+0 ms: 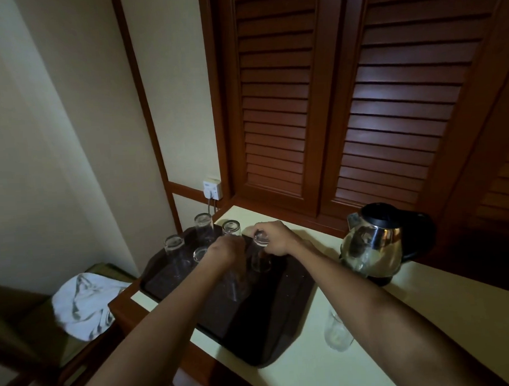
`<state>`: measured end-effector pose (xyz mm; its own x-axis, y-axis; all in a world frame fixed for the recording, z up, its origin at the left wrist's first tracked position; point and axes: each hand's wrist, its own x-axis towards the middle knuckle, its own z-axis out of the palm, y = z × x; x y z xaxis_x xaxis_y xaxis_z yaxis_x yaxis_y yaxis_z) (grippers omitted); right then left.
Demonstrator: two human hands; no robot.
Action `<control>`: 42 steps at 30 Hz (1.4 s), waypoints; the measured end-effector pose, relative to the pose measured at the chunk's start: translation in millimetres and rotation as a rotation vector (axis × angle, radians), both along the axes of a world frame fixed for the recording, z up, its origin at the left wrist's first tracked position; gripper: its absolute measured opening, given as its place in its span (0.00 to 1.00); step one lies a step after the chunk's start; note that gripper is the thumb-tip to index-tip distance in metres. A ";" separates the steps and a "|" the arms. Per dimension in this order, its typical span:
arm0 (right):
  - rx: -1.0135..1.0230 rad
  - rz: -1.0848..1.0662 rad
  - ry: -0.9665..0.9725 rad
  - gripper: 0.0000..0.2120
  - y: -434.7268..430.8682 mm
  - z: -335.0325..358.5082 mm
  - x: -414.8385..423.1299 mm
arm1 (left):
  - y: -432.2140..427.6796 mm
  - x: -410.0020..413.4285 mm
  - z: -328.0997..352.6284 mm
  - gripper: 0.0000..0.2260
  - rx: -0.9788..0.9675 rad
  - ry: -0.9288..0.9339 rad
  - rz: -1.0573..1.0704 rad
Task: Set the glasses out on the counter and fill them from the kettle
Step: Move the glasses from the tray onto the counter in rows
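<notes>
- Glasses (pixel 204 228) stand, seemingly upside down, on a dark tray (pixel 267 323) at the left end of a pale counter (pixel 313 371) with a wooden edge.
- Brown louvred doors (pixel 390 114) rise behind the counter.
- A cream wall (pixel 55 143) runs along the left, with a white socket (pixel 212 190) just above the tray's far corner.
- A white cloth (pixel 83 305) lies on a seat left of the counter and lower down.
- A steel kettle (pixel 375 246) with black lid and handle stands on the counter right of the tray, apart from both hands.
- Four glasses at the tray's far left sit just beyond the left hand (pixel 225 249), untouched.
- The left hand reaches over the tray, fingers curled down on the top of a blurred glass (pixel 234 284) beneath it.
- The right hand (pixel 274 238), just beside the left, grips the upper end of a second glass (pixel 262 259) over the tray's far side.
- A lone glass (pixel 338 332) stands on the counter right of the tray, under the right forearm, with neither hand on it.
</notes>
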<state>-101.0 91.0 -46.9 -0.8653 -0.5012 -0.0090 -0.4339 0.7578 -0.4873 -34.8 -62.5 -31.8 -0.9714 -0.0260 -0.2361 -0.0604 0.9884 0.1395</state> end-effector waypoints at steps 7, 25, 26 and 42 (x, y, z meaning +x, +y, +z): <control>-0.056 -0.066 0.092 0.19 11.0 13.9 17.2 | 6.0 9.9 17.8 0.19 -0.048 0.093 -0.033; -0.841 -0.603 -0.270 0.23 75.1 41.7 55.1 | -33.2 59.0 30.2 0.10 0.801 0.198 0.237; -0.983 -0.643 -0.362 0.25 77.9 44.5 57.6 | -30.2 67.1 34.1 0.13 0.950 0.145 0.302; -1.563 -0.430 -0.957 0.26 99.6 67.9 116.6 | 42.4 111.2 26.8 0.24 1.770 0.172 0.348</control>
